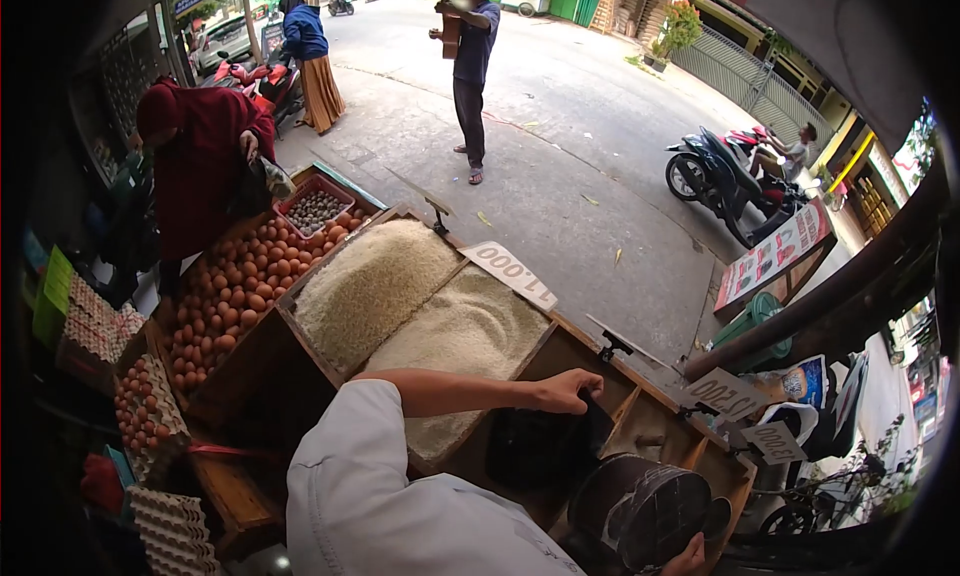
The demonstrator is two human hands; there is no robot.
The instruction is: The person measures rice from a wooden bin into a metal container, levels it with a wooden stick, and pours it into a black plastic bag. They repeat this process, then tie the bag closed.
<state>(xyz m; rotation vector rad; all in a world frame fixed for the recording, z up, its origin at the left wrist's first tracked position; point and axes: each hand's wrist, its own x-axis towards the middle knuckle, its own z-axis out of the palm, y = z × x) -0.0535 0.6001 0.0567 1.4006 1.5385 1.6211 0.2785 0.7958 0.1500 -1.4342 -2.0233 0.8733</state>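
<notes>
My left hand (568,390) is closed on the edge of a black plastic bag (540,444), which hangs over a dark wooden compartment. At the lower right, my right hand (686,558) has its fingers against a round dark container (645,511), held beside the bag; its grip is partly hidden. White rice (460,326) fills the compartment under my left forearm, and a yellower heap of rice (375,276) lies beyond a divider. A price card (508,272) stands on the far edge of the wooden bin.
Brown eggs (235,286) and a basket of small speckled eggs (316,211) lie to the left, near a person in dark red (195,166). A person with a guitar (474,66) stands on the road. Motorcycles (735,181) and a sign board (773,254) are at the right.
</notes>
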